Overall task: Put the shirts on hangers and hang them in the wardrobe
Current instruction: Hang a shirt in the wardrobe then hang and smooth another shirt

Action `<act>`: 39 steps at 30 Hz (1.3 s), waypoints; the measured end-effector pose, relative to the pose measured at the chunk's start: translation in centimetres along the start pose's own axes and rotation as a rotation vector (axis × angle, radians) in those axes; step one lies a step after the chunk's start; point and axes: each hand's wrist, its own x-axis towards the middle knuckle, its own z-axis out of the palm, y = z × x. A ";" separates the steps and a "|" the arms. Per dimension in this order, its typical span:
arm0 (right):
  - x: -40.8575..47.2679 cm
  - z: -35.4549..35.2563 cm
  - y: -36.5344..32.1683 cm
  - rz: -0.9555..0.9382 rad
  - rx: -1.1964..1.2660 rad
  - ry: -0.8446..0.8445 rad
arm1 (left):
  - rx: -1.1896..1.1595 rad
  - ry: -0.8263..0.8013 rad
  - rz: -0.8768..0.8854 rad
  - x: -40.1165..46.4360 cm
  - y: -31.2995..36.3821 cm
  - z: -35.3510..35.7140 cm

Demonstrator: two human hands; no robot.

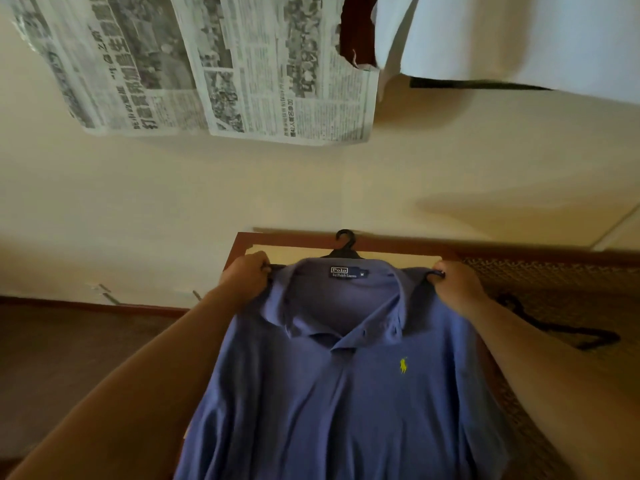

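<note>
Cream-coloured walls fill most of what I see, and low against them, at the centre of my view, hangs the blue short-sleeved polo shirt [346, 393] with a small yellow emblem on the chest, held up in front of me. A black plastic hanger [344, 242] is already inside it: the hook pokes up above the collar, and the two arm ends show at the shoulders. My left hand [247, 275] has its fingers curled tight around the left shoulder seam and the hanger tip there, while my right hand [457, 284] pinches the right shoulder and the hanger end in the same way, so both are closed on cloth and hanger together. I judge I am settling the shoulders onto the hanger, which puts this shirt nearly dressed but not yet hung; I cannot see a wardrobe rail from here, so the hanging itself is left to do. Just beyond the shirt is a red-brown wooden frame edge [398, 242] and, to the right, a patterned woven mat [554, 282] on which a second black hanger [568, 332] lies unused, suggesting more shirts may follow. Far up the view, sheets of newspaper [221, 71] are stuck to the wall, with a pale cloth [519, 39] to their right.
</note>
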 end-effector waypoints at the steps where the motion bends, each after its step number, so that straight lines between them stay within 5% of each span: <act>1: 1.0 0.0 0.1 0.010 -0.006 -0.016 | 0.029 0.037 -0.012 0.9 0.4 0.2; 5: 4.4 0.6 0.7 0.044 -0.025 -0.090 | 0.084 0.008 -0.084 4.1 0.6 0.8; 12: 8.1 3.8 0.6 0.071 -0.062 -0.171 | -0.202 -0.111 -0.107 8.7 -1.2 4.1; 24: 12.1 6.8 0.3 0.196 -0.125 -0.292 | -0.122 -0.080 -0.138 12.5 -2.4 8.5; 28: 12.3 6.9 -0.7 0.170 -0.173 -0.373 | 0.053 0.029 -0.159 11.2 -1.0 8.8; 31: 13.3 7.1 -3.1 0.094 -0.160 -0.353 | -0.082 0.138 -0.168 9.2 1.2 9.4; 39: 14.7 10.7 -10.3 -0.012 -0.008 -0.411 | -0.273 0.062 -0.338 5.6 3.8 13.4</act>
